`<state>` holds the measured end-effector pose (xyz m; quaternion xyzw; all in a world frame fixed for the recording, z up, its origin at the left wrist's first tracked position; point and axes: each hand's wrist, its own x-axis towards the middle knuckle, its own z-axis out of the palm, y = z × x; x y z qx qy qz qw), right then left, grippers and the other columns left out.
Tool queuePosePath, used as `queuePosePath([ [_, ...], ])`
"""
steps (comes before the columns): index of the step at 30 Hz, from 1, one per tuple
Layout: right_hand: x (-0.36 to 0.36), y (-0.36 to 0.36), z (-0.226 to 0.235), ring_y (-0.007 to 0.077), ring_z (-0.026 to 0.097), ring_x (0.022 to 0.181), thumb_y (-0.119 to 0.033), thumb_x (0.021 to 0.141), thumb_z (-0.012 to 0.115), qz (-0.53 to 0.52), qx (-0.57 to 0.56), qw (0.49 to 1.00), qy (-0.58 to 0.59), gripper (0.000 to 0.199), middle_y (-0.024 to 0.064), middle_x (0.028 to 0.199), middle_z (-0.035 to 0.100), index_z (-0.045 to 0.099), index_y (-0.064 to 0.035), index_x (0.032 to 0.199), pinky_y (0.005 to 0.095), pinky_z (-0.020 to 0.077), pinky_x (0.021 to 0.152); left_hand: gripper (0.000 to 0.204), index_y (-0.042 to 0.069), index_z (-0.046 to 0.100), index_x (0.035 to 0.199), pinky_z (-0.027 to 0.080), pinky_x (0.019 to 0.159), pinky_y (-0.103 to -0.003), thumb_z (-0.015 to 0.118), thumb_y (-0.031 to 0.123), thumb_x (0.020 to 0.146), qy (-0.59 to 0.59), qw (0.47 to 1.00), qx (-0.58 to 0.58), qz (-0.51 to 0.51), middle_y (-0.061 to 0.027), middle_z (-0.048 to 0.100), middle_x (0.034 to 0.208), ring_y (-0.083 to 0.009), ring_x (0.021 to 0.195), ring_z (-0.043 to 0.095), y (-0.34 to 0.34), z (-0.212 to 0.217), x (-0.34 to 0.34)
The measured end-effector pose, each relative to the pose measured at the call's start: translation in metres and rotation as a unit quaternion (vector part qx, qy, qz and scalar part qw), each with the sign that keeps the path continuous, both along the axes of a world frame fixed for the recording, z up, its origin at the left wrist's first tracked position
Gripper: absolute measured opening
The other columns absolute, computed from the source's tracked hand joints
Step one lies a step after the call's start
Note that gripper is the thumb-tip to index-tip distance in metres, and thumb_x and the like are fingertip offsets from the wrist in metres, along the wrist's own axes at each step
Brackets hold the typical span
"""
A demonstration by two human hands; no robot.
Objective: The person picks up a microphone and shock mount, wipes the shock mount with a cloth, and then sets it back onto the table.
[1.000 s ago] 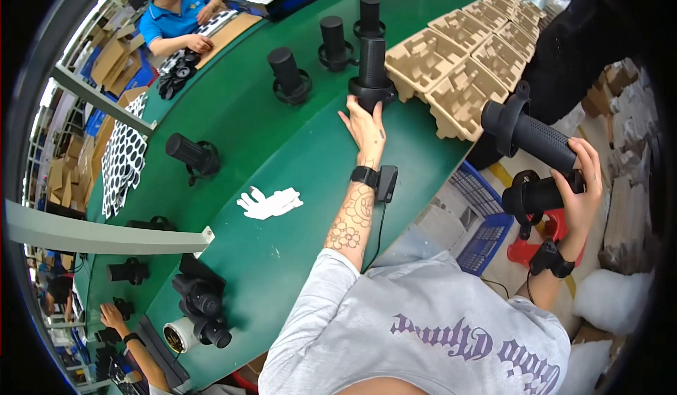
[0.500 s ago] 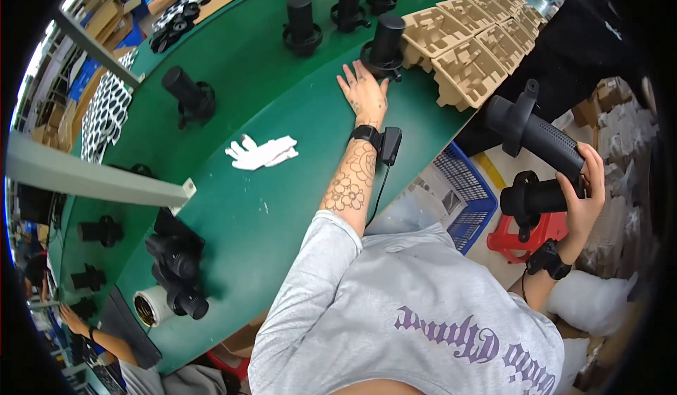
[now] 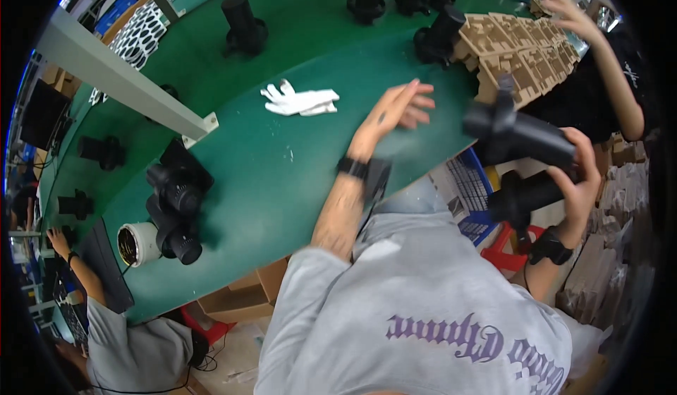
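Observation:
My left hand (image 3: 398, 111) is over the green bench, fingers stretched out with nothing in them; it is slightly blurred. Beyond its fingertips a black tubular part (image 3: 443, 34) with a wide collar stands on the bench, apart from the hand. My right hand (image 3: 582, 176), off the bench's right edge, is closed around the ends of two more black tubular parts. The upper black tubular part (image 3: 536, 137) points toward the bench, and the lower black tubular part (image 3: 532, 194) hangs beneath it. A white glove (image 3: 303, 101) lies left of my left hand.
Brown moulded pulp trays (image 3: 518, 49) lie at the right, near another person's raised arm (image 3: 606, 56). More black parts (image 3: 367, 0) stand along the far bench. A grey post (image 3: 120, 70) and a white roll (image 3: 139, 243) are at the left. A blue basket (image 3: 471, 183) sits below the bench edge.
My left hand has drawn back from the standing black part toward me. My right hand still holds both parts. Another person's arm has come in at the upper right, and the view has shifted.

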<state>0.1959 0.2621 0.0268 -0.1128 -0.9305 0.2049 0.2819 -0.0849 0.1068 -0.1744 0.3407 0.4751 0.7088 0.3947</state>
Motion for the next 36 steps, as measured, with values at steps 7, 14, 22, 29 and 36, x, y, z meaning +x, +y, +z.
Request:
queuePosePath([
  [7, -0.169, 0.007, -0.083, 0.0187, 0.056, 0.105, -0.015, 0.066, 0.079, 0.268, -0.444, 0.855, 0.033, 0.064, 0.0111, 0.117, 0.056, 0.052, 0.0033, 0.122, 0.0301, 0.0433, 0.093, 0.056, 0.001, 0.053, 0.119, 0.052, 0.062, -0.025, 0.078, 0.008, 0.070, 0.078, 0.951, -0.053, 0.295, -0.0104, 0.056, 0.110, -0.0144, 0.074, 0.063, -0.117, 0.123, 0.038],
  [14, -0.290, -0.050, -0.102, 0.0212, 0.065, 0.074, -0.028, 0.070, 0.077, 0.417, -0.694, 0.586, 0.039, 0.079, 0.0189, 0.114, 0.055, 0.040, 0.0068, 0.131, 0.0281, 0.0568, 0.055, 0.060, 0.000, 0.056, 0.109, 0.053, 0.071, -0.029, 0.083, 0.018, 0.059, 0.292, 0.800, -0.036, 0.523, -0.0074, 0.051, 0.094, -0.0184, 0.087, 0.060, -0.141, 0.148, 0.021],
  [22, -0.304, -0.052, -0.069, 0.0224, 0.066, 0.074, -0.025, 0.068, 0.077, 0.407, -0.688, 0.599, 0.051, 0.085, 0.0232, 0.109, 0.056, 0.034, 0.0077, 0.134, 0.0273, 0.0584, 0.054, 0.056, 0.008, 0.062, 0.102, 0.048, 0.077, -0.037, 0.083, 0.012, 0.051, 0.419, 0.763, -0.082, 0.486, -0.0155, 0.057, 0.108, -0.0270, 0.094, 0.057, -0.137, 0.148, -0.002],
  [29, -0.286, -0.045, -0.068, 0.0235, 0.066, 0.082, -0.032, 0.070, 0.076, 0.399, -0.680, 0.613, 0.047, 0.084, 0.0237, 0.109, 0.057, 0.036, 0.0074, 0.132, 0.0270, 0.0578, 0.060, 0.034, 0.028, 0.067, 0.083, 0.052, 0.069, -0.039, 0.074, 0.013, 0.052, 0.673, 0.628, -0.008, 0.390, -0.0049, 0.055, 0.109, -0.0385, 0.095, 0.056, -0.140, 0.153, 0.000],
  [36, -0.271, -0.030, -0.083, 0.0285, 0.057, 0.098, -0.028, 0.065, 0.083, 0.518, -0.584, 0.605, 0.157, 0.070, 0.0264, 0.114, 0.052, 0.049, -0.0058, 0.123, 0.0364, 0.0497, 0.085, 0.056, 0.020, 0.060, 0.105, 0.050, 0.081, -0.044, 0.086, 0.028, 0.056, 0.504, 0.757, -0.025, 0.415, -0.0185, 0.045, 0.119, -0.0376, 0.107, 0.053, -0.134, 0.147, 0.026],
])
